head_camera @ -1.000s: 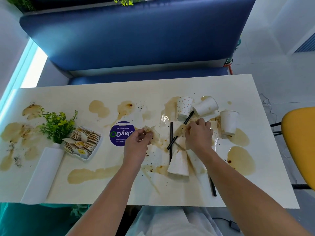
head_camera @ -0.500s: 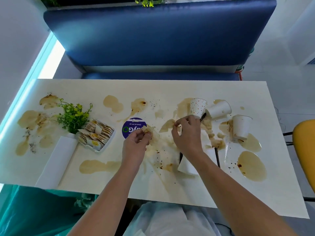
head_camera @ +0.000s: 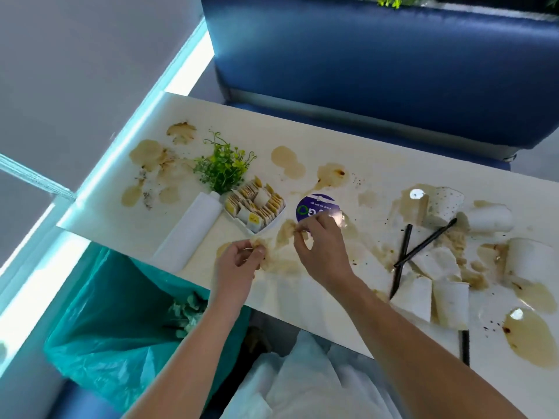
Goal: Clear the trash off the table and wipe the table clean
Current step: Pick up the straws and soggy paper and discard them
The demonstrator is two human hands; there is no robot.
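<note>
A blue padded bench (head_camera: pixel 378 71) runs along the far side of the pale table (head_camera: pixel 348 152), beyond the round purple sticker (head_camera: pixel 314 207) stuck on the tabletop. Below and left of the sticker, past the table's near edge, a teal bin bag (head_camera: pixel 115 322) stands open. Brown puddles (head_camera: pixel 529 337) stain the tabletop on every side of the sticker, the biggest far to its right near the front edge. Soaked white napkins (head_camera: pixel 435 285) lie in a heap to the right of the sticker, nearer the person. A white vase (head_camera: pixel 190 237) with a green sprig stands left of the sticker, and a tray of sachets (head_camera: pixel 257 207) sits between the two. Three paper cups (head_camera: pixel 487 219) are right of the sticker, two of them tipped on their sides. Two black straws (head_camera: pixel 423 246) cross over the napkins.

The right hand (head_camera: pixel 320 246) overlaps the sticker's near edge, fingers curled, pinching a wet brown tissue scrap (head_camera: pixel 287 234). The left hand (head_camera: pixel 239 264), just left of it and closer to the table's edge, pinches another soggy scrap (head_camera: pixel 258 244).
</note>
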